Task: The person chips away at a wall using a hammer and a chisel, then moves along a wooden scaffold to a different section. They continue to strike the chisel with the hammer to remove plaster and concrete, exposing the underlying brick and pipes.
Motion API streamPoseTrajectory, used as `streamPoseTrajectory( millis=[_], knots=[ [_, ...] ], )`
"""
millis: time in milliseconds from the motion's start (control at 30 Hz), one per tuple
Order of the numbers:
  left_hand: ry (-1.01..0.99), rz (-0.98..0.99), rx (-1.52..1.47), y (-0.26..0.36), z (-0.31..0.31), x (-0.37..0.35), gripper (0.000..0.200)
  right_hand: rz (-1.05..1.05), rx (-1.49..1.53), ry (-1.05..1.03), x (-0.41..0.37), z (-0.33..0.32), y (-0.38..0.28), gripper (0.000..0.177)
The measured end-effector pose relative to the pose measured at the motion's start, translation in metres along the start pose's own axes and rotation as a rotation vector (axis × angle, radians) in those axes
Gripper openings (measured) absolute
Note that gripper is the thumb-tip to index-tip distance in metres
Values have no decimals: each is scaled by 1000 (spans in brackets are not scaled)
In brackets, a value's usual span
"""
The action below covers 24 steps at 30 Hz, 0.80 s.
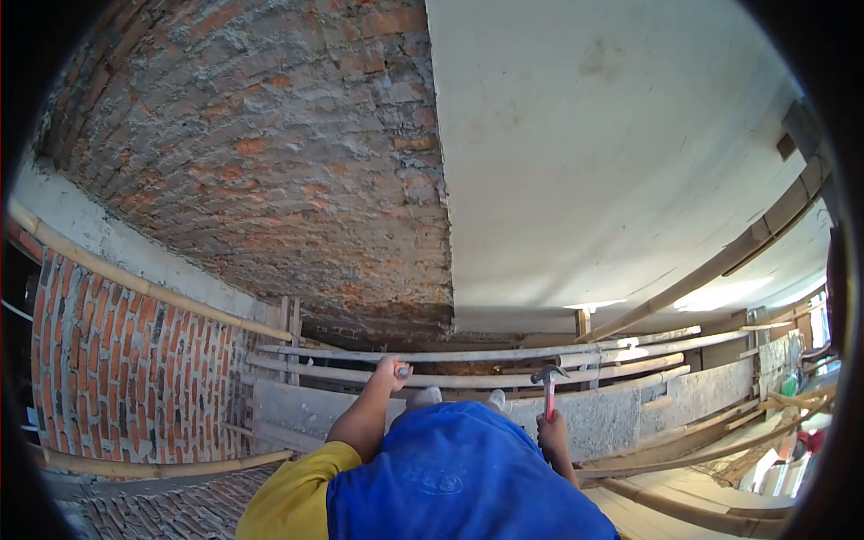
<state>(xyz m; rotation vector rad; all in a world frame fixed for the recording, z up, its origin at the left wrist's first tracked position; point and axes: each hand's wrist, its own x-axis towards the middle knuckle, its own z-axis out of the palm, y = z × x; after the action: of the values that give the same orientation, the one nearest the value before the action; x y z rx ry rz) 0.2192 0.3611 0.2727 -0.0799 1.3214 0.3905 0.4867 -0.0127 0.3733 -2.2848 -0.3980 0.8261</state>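
Seen from above, a person in a blue and yellow shirt (450,472) with both hands held out in front, well apart. The right hand (553,433) is closed around the lower handle of a hammer (550,400), fingers wrapped with no visible gap. The left hand (391,371) is closed in a fist around a short grey rod (403,371); only its round end shows, at the right edge of that fist.

From the right hand's grip, the rod lies to the left and farther forward — roughly level with the hammer's head, but well apart from it. The left hand is the one on the rod; the right hand is the nearer to the hammer's head.

The hammer's long axis runs forward from the right fist, head at the far end, aimed away from the body. The head sits crosswise, its claw seemingly to the right. The rod is seen nearly end-on — its visible end faces the viewer, and where its other end points cannot be told.

Beyond the fists run pale poles (450,356), side to side; past them, bare brick (270,180) to the left and smooth plaster (585,162) to the right.
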Motion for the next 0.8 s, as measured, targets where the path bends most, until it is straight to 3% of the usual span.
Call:
streamPoseTrajectory(
  millis=[100,167,233,300,433,500,800],
  knots=[
    [268,-2,115,-11,-41,-15,20,-1,74,-6,-1,0,14,12],
    [184,-82,77,-6,-88,9,18,-103,104,19,5,1,16,13],
    [239,1,236,-7,-107,10,18,-97,92,4,4,-10,-22,15],
    [312,35,230,-6,-106,0,18,-314,92,19,16,-13,-30,18],
    [127,55,85,-9,-101,-16,17,-85,318,-286,-10,-55,-116,32],
    [103,46,89,-17,-92,-24,17,-305,90,-175,0,-48,-96,30],
    [134,-6,5,-78,-75,-40,21,-109,-140,-318,-1,-61,-61,27]
  ],
)
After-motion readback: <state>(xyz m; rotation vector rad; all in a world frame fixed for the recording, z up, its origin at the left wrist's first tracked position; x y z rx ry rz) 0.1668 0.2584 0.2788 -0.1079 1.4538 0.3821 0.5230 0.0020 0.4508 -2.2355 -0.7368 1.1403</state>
